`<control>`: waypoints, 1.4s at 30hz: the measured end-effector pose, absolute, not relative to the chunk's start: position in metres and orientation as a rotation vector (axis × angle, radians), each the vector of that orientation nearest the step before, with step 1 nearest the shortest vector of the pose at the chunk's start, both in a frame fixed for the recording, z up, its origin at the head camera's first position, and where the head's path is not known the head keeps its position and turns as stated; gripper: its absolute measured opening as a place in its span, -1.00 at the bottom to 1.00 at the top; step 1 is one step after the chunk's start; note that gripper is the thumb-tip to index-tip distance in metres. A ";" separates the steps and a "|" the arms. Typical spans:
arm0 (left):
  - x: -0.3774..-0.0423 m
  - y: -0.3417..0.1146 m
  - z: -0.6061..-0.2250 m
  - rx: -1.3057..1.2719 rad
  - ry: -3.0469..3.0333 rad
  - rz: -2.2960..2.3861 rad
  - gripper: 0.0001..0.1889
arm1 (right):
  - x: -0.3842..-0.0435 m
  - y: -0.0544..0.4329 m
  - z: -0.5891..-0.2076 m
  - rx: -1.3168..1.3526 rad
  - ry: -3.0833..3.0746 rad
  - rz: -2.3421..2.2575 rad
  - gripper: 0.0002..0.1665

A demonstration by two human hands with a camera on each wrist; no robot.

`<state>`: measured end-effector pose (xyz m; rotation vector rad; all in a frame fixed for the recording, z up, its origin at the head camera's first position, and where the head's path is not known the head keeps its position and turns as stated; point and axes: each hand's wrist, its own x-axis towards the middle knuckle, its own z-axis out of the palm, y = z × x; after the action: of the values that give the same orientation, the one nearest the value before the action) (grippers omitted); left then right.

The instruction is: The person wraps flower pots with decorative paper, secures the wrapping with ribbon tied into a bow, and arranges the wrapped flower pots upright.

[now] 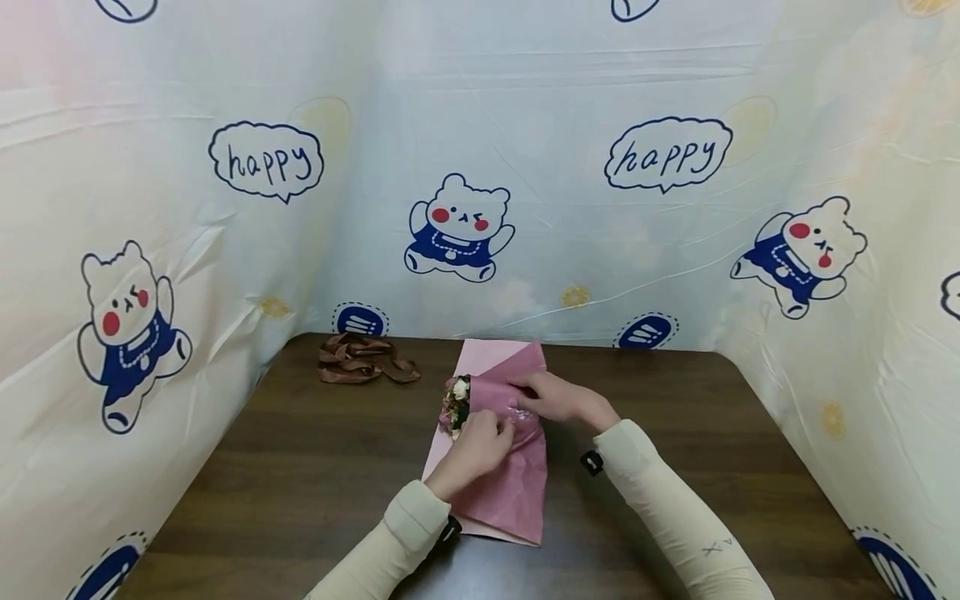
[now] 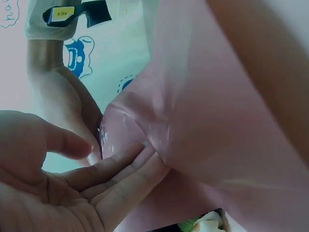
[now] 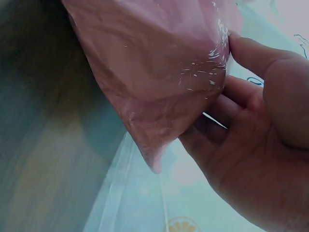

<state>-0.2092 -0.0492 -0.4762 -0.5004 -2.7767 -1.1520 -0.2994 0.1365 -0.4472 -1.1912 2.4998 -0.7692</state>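
Pink wrapping paper point(image 1: 517, 492) lies lengthwise on the table, folded over a small bunch of flowers point(image 1: 454, 404) whose white and dusty pink heads show at its left edge. My left hand point(image 1: 480, 446) is on the paper just below the flowers. In the left wrist view, its straight fingers point(image 2: 130, 188) press into a fold of the paper, with the thumb apart. My right hand point(image 1: 558, 397) pinches the paper's right side. The right wrist view shows its thumb point(image 3: 256, 55) on a shiny, creased patch like clear tape or film, with the other fingers behind the paper.
A loose heap of brown ribbon point(image 1: 363, 360) lies at the table's back left. The dark wooden table point(image 1: 300, 483) is bordered at the back and sides by a pale printed cloth point(image 1: 555, 167).
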 end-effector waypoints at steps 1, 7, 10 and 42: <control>-0.208 -0.048 -0.475 -0.502 -2.780 -1.155 -0.49 | -0.299 0.136 -0.446 -1.195 2.492 -0.777 -0.61; -0.205 -0.042 -0.477 -0.512 -2.809 -1.141 -0.49 | -0.301 0.136 -0.441 -1.188 2.477 -0.755 -0.72; -0.203 -0.039 -0.481 -0.533 -2.812 -1.105 -0.52 | -0.302 0.137 -0.442 -1.169 2.476 -0.738 -0.64; -0.222 -0.056 -0.485 -0.565 -2.836 -0.908 -0.53 | -0.265 0.113 -0.460 -0.832 3.160 -0.426 -0.50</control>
<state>-0.2225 -0.0561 -0.4846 -0.5649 -2.8361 -0.9083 -0.2649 0.1130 -0.4597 -0.8315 3.1604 -0.4262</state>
